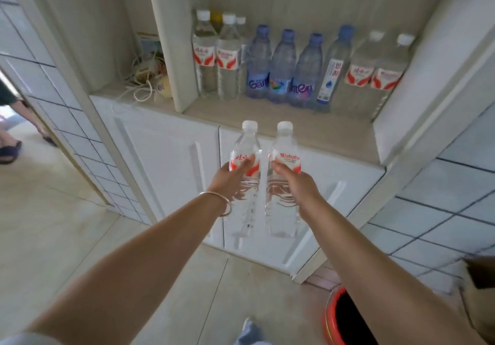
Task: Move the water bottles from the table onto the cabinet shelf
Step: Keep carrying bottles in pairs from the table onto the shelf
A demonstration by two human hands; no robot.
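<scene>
Two clear water bottles, left bottle in the left hand and right bottle in the right hand, each gripped mid-body and upright, near the cabinet shelf, probably so they'll stand straight in the free front strip before the far row of bottles.

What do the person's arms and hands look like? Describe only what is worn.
Both forearms are bare. The left hand has a thin silver bangle around its wrist. The right hand shows no jewellery or glove. A bit of light sleeve shows at the left arm's lower edge.
</scene>
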